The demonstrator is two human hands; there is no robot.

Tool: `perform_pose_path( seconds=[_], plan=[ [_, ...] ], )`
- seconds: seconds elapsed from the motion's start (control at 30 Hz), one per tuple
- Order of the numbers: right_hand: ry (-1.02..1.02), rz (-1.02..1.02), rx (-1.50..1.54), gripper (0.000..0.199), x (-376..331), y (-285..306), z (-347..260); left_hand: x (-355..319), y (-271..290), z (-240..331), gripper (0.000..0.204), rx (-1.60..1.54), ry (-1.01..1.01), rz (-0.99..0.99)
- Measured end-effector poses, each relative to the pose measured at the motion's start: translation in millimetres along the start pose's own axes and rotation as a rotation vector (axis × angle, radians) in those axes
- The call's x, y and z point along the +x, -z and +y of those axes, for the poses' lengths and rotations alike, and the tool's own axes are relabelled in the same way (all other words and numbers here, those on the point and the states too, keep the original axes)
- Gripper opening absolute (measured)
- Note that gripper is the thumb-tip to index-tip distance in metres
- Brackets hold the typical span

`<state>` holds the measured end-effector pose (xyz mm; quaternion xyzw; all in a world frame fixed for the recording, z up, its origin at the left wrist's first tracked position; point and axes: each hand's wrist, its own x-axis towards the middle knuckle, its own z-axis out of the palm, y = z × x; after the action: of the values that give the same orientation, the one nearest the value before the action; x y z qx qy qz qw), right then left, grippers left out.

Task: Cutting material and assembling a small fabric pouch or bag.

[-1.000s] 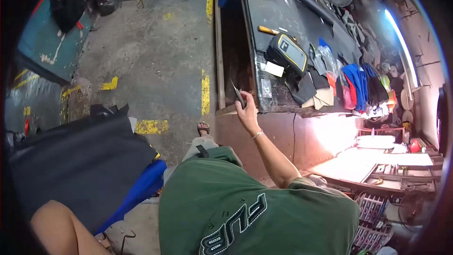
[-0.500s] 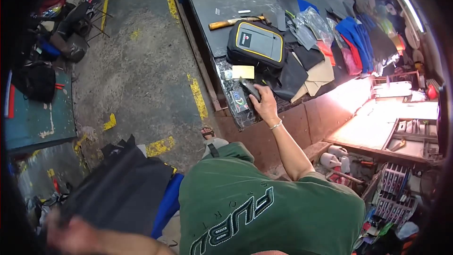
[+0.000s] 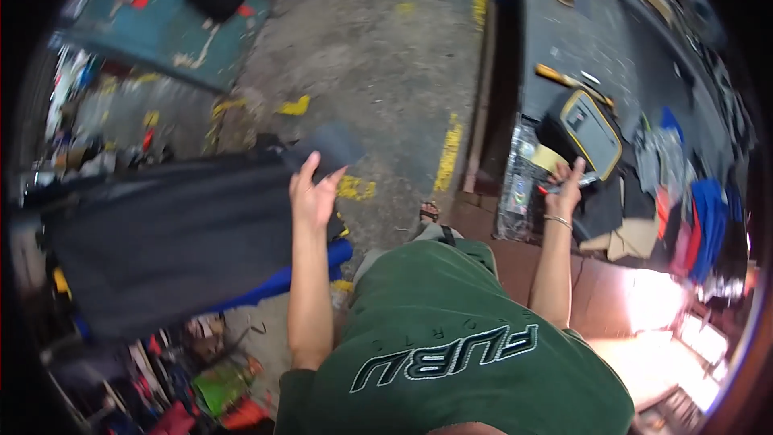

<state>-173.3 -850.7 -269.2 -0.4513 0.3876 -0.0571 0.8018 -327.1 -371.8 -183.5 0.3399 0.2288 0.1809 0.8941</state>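
Observation:
My left hand (image 3: 312,197) is raised at the near end of a stack of dark fabric, its fingers closed on a small flat dark grey piece (image 3: 332,145), which is blurred. Over the table's edge, my right hand (image 3: 568,187) grips a slim tool with a red end (image 3: 552,190); its exact kind is unclear. Just beyond the right hand stands a black-and-grey bag (image 3: 588,135) with yellow piping. A pale yellow card (image 3: 549,157) lies between bag and hand. The dark fabric (image 3: 169,234) spreads at left over something blue (image 3: 266,278).
A wooden-handled hammer (image 3: 564,76) lies on the long dark table (image 3: 620,40) behind the bag. Tan pieces (image 3: 620,234) and blue cloth (image 3: 708,221) lie at right. A teal table (image 3: 161,32) stands far left. Loose scraps (image 3: 217,383) are heaped at lower left.
The view has swung left. My left hand has come up from the fabric and now holds the flat dark piece. My right hand has lifted off the table corner with the slim tool in it.

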Motion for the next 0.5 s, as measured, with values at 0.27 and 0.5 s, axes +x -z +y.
perform_pose_path(
  seconds=[0.27, 0.5],
  plan=[
    [-0.077, 0.116, 0.138, 0.037, 50.2, 5.8, 6.1, -2.4, -10.8, -0.3, 0.021, -0.052, 0.056, 0.143],
    [0.147, 0.033, 0.302, 0.019, 38.9, 5.0, -0.6, -6.7, -24.4, -28.7, 0.027, 0.081, 0.186, 0.061]
  ],
)
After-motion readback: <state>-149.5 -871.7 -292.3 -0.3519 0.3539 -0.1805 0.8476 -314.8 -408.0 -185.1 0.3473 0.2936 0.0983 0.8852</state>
